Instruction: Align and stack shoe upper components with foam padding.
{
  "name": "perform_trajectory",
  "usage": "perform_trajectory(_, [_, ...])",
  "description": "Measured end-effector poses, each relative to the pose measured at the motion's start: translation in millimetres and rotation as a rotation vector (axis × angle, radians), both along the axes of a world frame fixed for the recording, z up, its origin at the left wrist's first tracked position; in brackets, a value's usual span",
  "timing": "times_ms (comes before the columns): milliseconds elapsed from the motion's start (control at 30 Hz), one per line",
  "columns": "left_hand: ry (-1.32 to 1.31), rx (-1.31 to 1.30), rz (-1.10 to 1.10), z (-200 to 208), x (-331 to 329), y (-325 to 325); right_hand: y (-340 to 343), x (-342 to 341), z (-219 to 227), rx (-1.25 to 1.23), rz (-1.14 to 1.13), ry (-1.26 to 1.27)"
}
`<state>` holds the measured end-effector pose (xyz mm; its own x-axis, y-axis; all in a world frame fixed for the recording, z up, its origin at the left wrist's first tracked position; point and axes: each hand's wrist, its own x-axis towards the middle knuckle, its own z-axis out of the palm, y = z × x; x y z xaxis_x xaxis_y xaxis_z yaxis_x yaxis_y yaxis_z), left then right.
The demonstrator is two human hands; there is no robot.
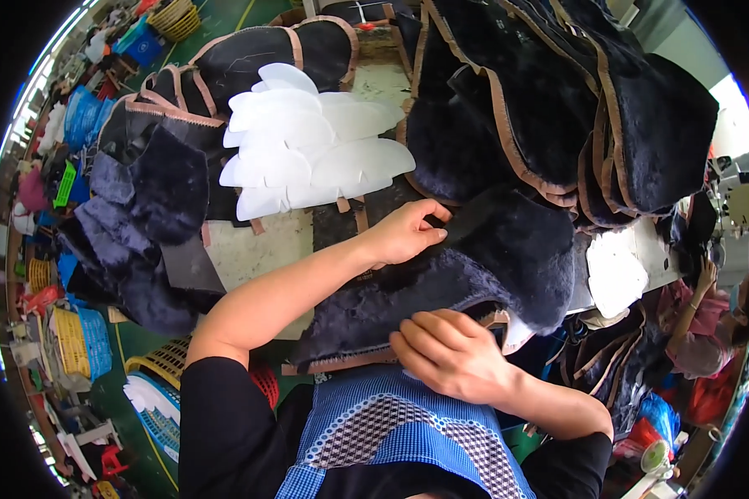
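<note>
The dark fur piece [374, 308] lies at the near side of the table [266, 254], just in front of the worker's blue patterned apron [358, 420]. The left hand [408, 232] is over it, thumb and forefinger slightly apart; I can't tell whether they touch the fur. The right hand [453, 353] curls above the near edge, its grip hidden. Beyond, at far left, a blue bin [139, 41] bears a pale mark, too small to read.

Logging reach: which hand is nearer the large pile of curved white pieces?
Left: the left hand is below-right of the white pile; the right hand is farther, near the apron.
</note>
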<state>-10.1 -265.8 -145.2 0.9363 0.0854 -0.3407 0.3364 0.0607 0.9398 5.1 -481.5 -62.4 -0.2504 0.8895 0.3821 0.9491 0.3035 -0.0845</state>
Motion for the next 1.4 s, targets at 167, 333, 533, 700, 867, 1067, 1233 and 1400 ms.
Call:
perform_trajectory(167, [0.11,-0.139,-0.173,10.2,1.7,18.3,19.1,11.2,8.4,0.189,0.013,-0.012])
perform_trajectory(333, [-0.31,-0.085,-0.303,17.1,-19.3,92.5,27.7,71.1,72.1,0.204,-0.262,0.683])
perform_trajectory(533, [-0.665,-0.082,0.218,105.1,-22.0,30.2,41.7,94.8,70.3,0.39,-0.504,1.364])
perform_trajectory(700, [-0.757,-0.033,0.46,115.6,-18.7,3.1,25.4,101.3,59.9,0.443,-0.41,1.08])
perform_trajectory(867, [-0.793,0.13,0.634,95.6,-18.3,-14.6,16.2,94.2,59.0,0.408,-0.376,1.248])
perform_trajectory(1067, [-0.816,-0.021,0.554,87.7,-22.3,-22.1,0.7,95.3,61.2,0.219,-0.349,1.52])
perform_trajectory(1233, [-0.791,-0.166,0.382,105.2,-26.3,-9.1,0.8,96.0,60.6,0.217,-0.297,1.463])
perform_trajectory(1400, [-0.664,0.228,0.239,165.9,-13.8,9.0,-0.6,83.8,58.0,0.194,-0.305,1.394])
